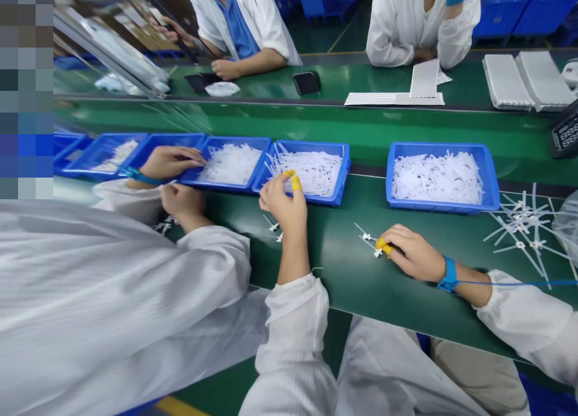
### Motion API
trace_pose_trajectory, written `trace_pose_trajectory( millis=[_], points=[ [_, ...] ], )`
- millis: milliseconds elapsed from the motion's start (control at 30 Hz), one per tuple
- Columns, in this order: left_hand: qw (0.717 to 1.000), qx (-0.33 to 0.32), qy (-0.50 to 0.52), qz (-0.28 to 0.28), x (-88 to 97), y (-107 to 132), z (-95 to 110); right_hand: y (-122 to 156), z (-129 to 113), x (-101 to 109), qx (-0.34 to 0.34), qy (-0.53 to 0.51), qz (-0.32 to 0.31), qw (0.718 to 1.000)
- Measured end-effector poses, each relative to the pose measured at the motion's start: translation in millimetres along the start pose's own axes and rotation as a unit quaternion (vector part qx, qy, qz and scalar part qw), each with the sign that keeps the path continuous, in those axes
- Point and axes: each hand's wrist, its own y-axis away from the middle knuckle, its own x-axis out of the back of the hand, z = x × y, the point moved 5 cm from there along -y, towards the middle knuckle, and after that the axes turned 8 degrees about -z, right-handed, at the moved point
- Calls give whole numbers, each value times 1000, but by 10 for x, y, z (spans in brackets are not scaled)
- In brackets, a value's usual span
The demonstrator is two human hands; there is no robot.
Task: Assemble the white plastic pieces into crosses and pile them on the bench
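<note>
My left hand (285,204) reaches to the near rim of a blue tray (345,163) filled with thin white plastic strips (316,170). Its thumb and forefinger wear yellow finger cots and pinch together over the strips; what they hold is too small to make out. My right hand (410,252), also with yellow cots and a blue wrist strap (449,274), rests on the green table (343,271). Its fingers are closed on a small white plastic part with thin stems (368,238). Two more such parts (273,227) lie near my left wrist.
A second blue tray (491,172) of strips stands to the right, with several loose white parts (519,226) beside it. A co-worker in white on my left has hands (171,162) at more blue trays (235,163). Two people sit across the table, near phones (307,82) and white sheets (392,98).
</note>
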Motion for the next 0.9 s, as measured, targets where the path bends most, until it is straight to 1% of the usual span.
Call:
trace_pose_trajectory(
  millis=[100, 200, 267, 367, 467, 533, 567, 633, 667, 733, 800, 867, 900],
  points=[
    [999, -36, 3, 26, 43, 2, -4, 6, 34, 47, -38, -81, -3, 996],
    [993, -79, 16, 86, 106, 22, -18, 3, 85, 61, -66, -163, -11, 984],
    [988, -94, 24, 120, 146, 40, -23, -4, 133, 46, -75, -214, -7, 974],
    [985, -98, 22, 142, 180, 76, 11, -21, 226, -10, -98, -300, 21, 948],
    [981, -103, 58, 153, 190, 177, 135, -66, 280, -39, -117, -400, 65, 906],
    [972, -118, 130, 159, 172, 309, 295, -115, 270, 43, -108, -447, 106, 882],
    [963, -131, 176, 156, 147, 393, 404, -141, 254, 124, -96, -460, 127, 874],
    [944, -161, 260, 122, 54, 586, 685, -183, 217, 351, -65, -471, 162, 865],
    [936, -171, 293, 90, -19, 685, 847, -195, 202, 483, -49, -471, 175, 863],
    [922, -169, 349, 5, -213, 872, 1169, -198, 193, 743, -26, -466, 190, 864],
    [901, -146, 399, -92, -441, 1027, 1444, -181, 221, 953, -20, -463, 195, 864],
    [876, -122, 440, -156, -624, 1134, 1621, -164, 273, 1088, -27, -460, 185, 868],
    [867, -115, 454, -171, -679, 1167, 1668, -159, 302, 1130, -32, -456, 177, 872]
  ],
)
